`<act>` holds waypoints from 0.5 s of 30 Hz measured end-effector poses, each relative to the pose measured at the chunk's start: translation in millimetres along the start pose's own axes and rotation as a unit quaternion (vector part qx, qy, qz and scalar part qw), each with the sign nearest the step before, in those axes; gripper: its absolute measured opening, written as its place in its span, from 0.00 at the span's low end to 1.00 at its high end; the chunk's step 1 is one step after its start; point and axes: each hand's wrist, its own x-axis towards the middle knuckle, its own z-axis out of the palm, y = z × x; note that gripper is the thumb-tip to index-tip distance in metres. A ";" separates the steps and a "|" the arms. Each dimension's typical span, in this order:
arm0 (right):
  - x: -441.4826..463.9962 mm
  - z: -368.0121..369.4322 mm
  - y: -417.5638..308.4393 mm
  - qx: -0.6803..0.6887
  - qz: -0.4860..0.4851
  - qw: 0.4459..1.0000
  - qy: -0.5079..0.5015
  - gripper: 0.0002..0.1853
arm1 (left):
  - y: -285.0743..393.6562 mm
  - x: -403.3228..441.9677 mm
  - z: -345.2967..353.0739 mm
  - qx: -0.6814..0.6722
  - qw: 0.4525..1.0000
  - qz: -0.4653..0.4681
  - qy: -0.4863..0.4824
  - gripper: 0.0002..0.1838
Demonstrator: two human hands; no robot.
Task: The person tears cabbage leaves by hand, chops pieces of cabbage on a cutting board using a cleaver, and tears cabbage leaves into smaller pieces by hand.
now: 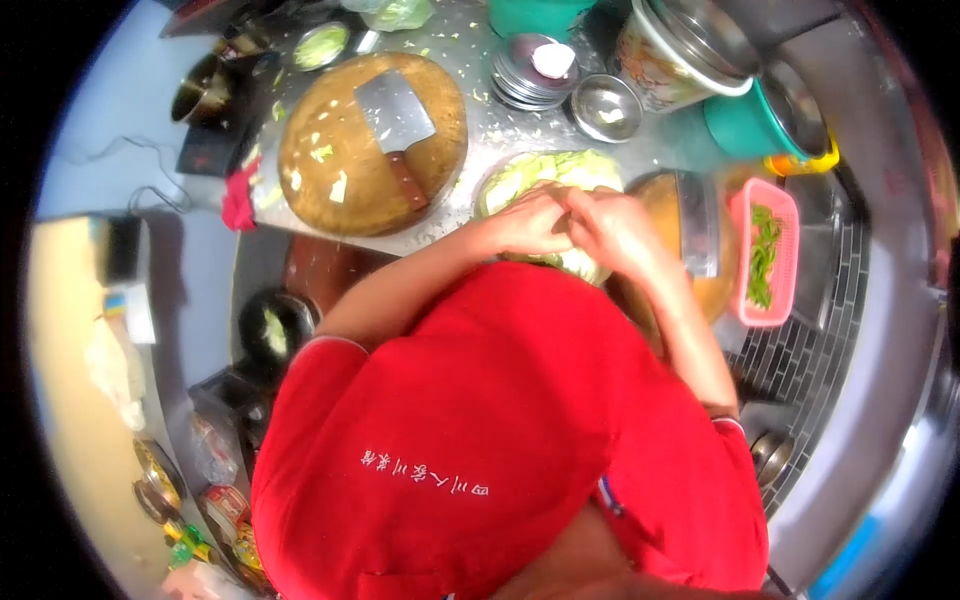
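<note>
My left hand (pixel 532 220) and my right hand (pixel 612 228) meet over a heap of pale green, cabbage-like vegetable pieces (pixel 570 165) in a round container. Their fingers are curled and pressed together, slightly blurred; anything between them is hidden. To the left, a cleaver (pixel 395 112) with a brown handle lies on a round wooden chopping board (pixel 320 130) dotted with scraps. Close to my right forearm, a second wide blade (pixel 699 225) rests on another round board (pixel 655 205), partly covered by my arm.
On the right stands a pink basket (pixel 791 255) with green vegetable strips (pixel 764 255). Stacked metal plates (pixel 515 85), a steel bowl (pixel 606 108), a patterned basin (pixel 640 65) and a teal tub (pixel 735 122) line the back. A red cloth (pixel 238 197) hangs at the counter's left edge.
</note>
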 end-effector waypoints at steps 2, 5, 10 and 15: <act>4.5 0.8 -0.1 -0.012 -0.023 1.000 0.010 0.08 | 7.4 6.4 1.9 0.011 0.999 -0.023 0.025 0.16; 3.3 -3.9 1.1 -0.008 -0.054 0.999 0.001 0.10 | -17.6 1.6 23.8 0.018 0.995 -0.038 0.091 0.16; -21.0 -10.9 17.9 0.100 0.172 0.957 0.211 0.21 | -21.4 1.8 14.6 0.020 0.998 0.032 0.058 0.15; -31.6 31.8 35.8 0.150 0.184 0.959 0.152 0.18 | -24.2 5.4 3.8 0.009 1.000 0.024 -0.010 0.15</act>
